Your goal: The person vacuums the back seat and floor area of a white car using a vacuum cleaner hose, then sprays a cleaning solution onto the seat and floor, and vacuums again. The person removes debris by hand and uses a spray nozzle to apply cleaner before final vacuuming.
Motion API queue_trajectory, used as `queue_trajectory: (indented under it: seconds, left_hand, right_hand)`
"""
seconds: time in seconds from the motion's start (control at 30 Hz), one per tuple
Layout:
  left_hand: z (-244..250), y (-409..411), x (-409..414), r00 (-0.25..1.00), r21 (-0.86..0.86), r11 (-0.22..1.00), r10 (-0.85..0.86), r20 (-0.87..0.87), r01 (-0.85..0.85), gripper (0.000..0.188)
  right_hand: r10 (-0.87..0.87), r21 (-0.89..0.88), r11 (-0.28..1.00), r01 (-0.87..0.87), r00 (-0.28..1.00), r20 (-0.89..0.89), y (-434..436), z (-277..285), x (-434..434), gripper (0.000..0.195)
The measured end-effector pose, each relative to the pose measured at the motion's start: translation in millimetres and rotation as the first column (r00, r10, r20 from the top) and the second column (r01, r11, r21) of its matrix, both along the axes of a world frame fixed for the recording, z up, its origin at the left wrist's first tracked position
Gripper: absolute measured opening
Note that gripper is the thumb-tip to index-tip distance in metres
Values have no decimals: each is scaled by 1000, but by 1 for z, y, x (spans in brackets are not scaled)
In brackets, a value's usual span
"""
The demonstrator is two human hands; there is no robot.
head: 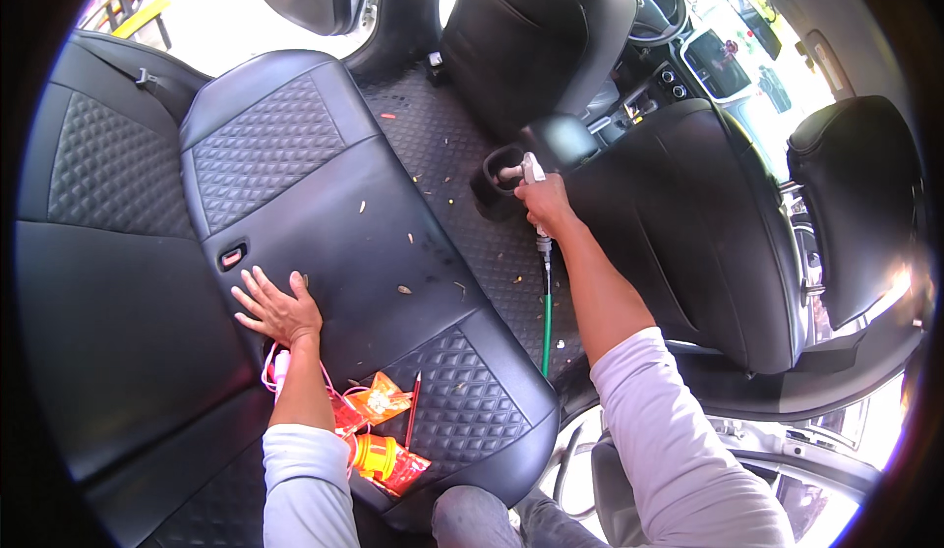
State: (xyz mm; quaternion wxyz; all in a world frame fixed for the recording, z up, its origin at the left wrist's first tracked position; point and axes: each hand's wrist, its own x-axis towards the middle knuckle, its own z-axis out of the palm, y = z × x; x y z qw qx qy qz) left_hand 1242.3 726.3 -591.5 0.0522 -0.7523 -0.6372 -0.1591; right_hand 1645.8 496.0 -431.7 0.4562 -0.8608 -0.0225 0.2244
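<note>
My right hand [547, 201] grips a light-coloured air blow gun [532, 169], whose nozzle points into the black cup holder or bin [501, 172] behind the centre console. A green hose [546, 334] runs down from its handle. My left hand [284, 308] rests flat, fingers spread, on the black quilted rear seat [354, 253], just below a seat belt buckle [232, 257]. Beside my left forearm lie orange and red wrappers [380, 399], a yellow-orange plastic item [375, 456], a pink cord and a dark red pencil [414, 411]. Dry leaf bits [404, 290] are scattered over the seat.
The ribbed black floor mat [472, 231] carries small debris and a red scrap [388, 115]. Two front seats [538, 31] bound the footwell, with the console [564, 138] between them. Open doorways lie at the top left and bottom right. My knee [472, 516] is against the seat edge.
</note>
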Motion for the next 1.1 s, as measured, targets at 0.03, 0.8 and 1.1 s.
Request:
queue_trajectory:
  seconds: [0.03, 0.8, 1.1]
  left_hand:
    - [1, 0, 0, 1000, -1, 1000, 2, -6, -2, 79]
    - [-6, 3, -2, 1000, 63, 998, -14, 2, 14, 79]
    - [-9, 8, -6, 1000, 88, 996, -13, -1, 13, 77]
  right_hand:
    - [2, -21, 1000, -2, 1000, -4, -1, 1, 0, 10]
    - [77, -95, 993, -70, 994, 74, 15, -15, 6, 13]
    - [29, -51, 998, -29, 999, 15, -20, 22, -17, 18]
